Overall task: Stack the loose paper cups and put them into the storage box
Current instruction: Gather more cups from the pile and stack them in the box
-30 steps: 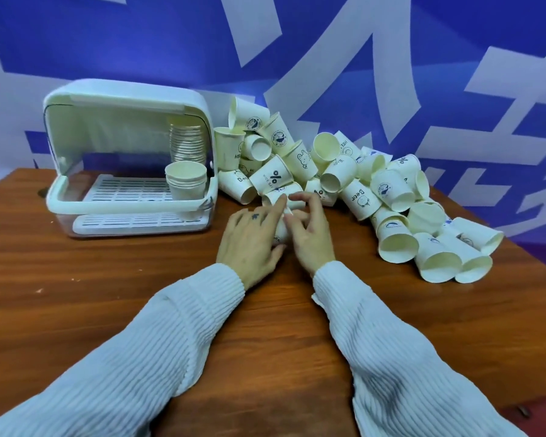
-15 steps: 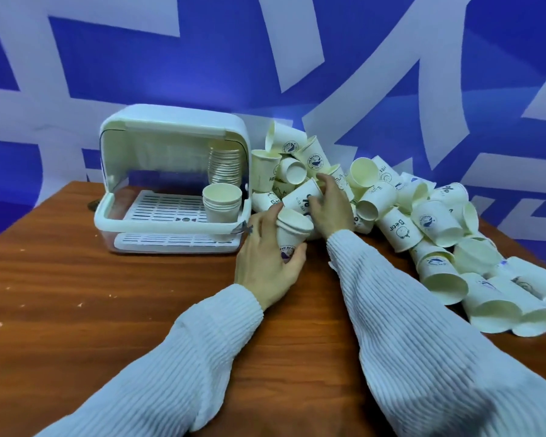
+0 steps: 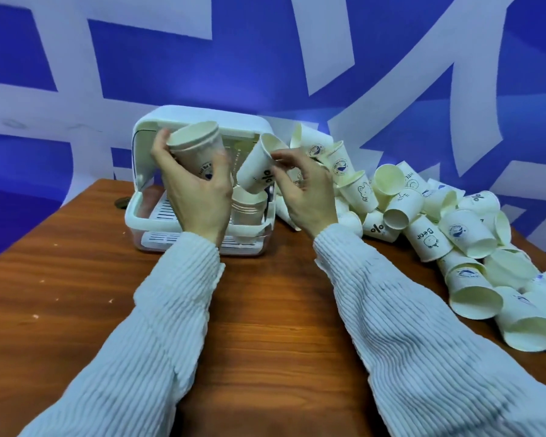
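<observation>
Blue-and-white patterned walls are backing a wooden table (image 3: 76,294) where a person in a ribbed white sweater is sorting paper cups. Directly in front of the open white storage box (image 3: 199,121), the left hand (image 3: 199,197) is gripping a short nested stack of cups (image 3: 196,146), fingers curled round its wall, mouth tilted toward the right. Beside it, the right hand (image 3: 306,193) is pinching the rim of a single cup marked with a percent sign (image 3: 257,167), its base pointing down and left, apart from the stack and not yet slotted in. Inside the box, small stacks (image 3: 248,206) are already standing on the slatted tray. To the right of the box, the loose pile of cups (image 3: 438,222) is sprawling across the table toward its far edge.

The risk here is likely a misaligned insertion: the single cup is angled across the stack's mouth, and pushing it in crooked could crush a rim or jam it.

Half a second earlier both hands were low by the pile, the right one reaching into it; now both are raised before the box, each carrying cups.
</observation>
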Demonstrator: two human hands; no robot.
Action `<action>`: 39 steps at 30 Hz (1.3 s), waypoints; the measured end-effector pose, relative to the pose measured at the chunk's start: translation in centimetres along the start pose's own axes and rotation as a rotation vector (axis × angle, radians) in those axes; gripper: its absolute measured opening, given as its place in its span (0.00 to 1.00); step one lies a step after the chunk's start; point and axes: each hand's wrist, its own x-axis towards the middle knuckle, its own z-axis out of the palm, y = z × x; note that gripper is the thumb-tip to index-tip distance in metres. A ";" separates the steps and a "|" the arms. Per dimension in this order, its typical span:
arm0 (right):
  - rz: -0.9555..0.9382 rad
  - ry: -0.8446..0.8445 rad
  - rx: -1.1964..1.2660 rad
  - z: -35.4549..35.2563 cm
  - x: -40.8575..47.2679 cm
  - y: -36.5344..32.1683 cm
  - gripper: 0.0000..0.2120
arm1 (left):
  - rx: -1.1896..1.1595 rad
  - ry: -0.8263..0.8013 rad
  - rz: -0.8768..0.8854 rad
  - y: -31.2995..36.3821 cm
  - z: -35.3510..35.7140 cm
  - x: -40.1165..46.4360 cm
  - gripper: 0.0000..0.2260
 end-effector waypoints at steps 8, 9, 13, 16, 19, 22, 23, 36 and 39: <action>0.026 -0.447 -0.286 3.7 -2.5 2.8 0.14 | 0.001 -0.026 -0.036 -0.5 -0.6 1.0 0.31; 0.027 -0.428 -0.304 3.8 -3.1 3.0 0.15 | 0.002 -0.047 -0.057 -0.6 -0.6 1.1 0.30; 0.084 -0.079 -0.295 4.1 -6.6 2.7 0.22 | 0.041 -0.158 -0.086 -1.3 -0.5 0.9 0.30; 0.154 0.019 -0.222 3.9 -8.6 3.0 0.24 | 0.102 -0.211 -0.067 -1.9 -0.1 0.4 0.31; 0.202 -0.012 -0.228 3.4 -8.8 3.0 0.24 | 0.179 -0.253 -0.040 -2.7 0.5 -0.1 0.33; 0.248 -0.102 -0.196 3.4 -9.1 2.5 0.25 | 0.179 -0.285 -0.034 -2.9 0.8 -0.2 0.33; 0.261 -0.119 -0.190 3.5 -9.2 2.5 0.25 | 0.172 -0.296 -0.025 -2.9 0.9 -0.2 0.33; 0.374 -0.041 -0.116 2.2 -10.0 2.4 0.19 | 0.866 -0.656 0.173 -5.5 1.7 -1.4 0.35; 0.451 0.130 -0.119 1.5 -9.4 3.1 0.18 | 0.996 -0.687 0.211 -5.9 1.8 -1.8 0.39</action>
